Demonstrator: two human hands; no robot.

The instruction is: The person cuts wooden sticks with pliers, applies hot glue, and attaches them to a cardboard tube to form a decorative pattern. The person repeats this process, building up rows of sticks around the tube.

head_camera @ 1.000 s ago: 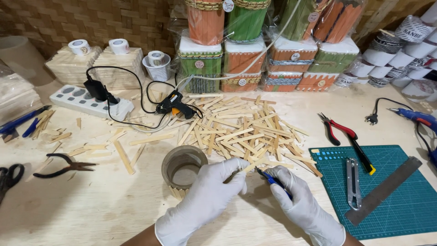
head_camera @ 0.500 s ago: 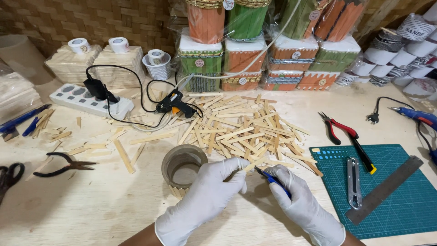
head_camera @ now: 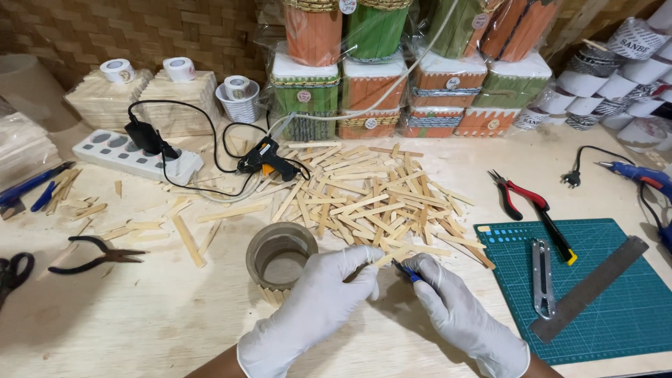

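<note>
The left hand, in a white glove, has its thumb and forefinger pinched together on one end of a thin wooden stick, which juts out to the right so that its free end lies within reach of the other hand. The right hand, also gloved, is curled closed around a small blue-handled tool whose dark tip points at the stick; whether it is a cutter or a pen cannot be told, since the fingers cover most of it. The two hands meet close together low over the table, likely so the stick stays steady while the tip works on it. Just left of the left fingers stands a short cardboard ring, open side up, with a few sticks upright against its near wall, close enough to take the next piece. Just beyond both hands spreads a loose heap of sticks. Further to the right of the right hand lie a green cutting mat with a metal ruler and a folding knife, and red pliers near its top edge. Beyond the heap rests a black glue gun, plugged into a white power strip; black pliers lie far to the left.
</note>
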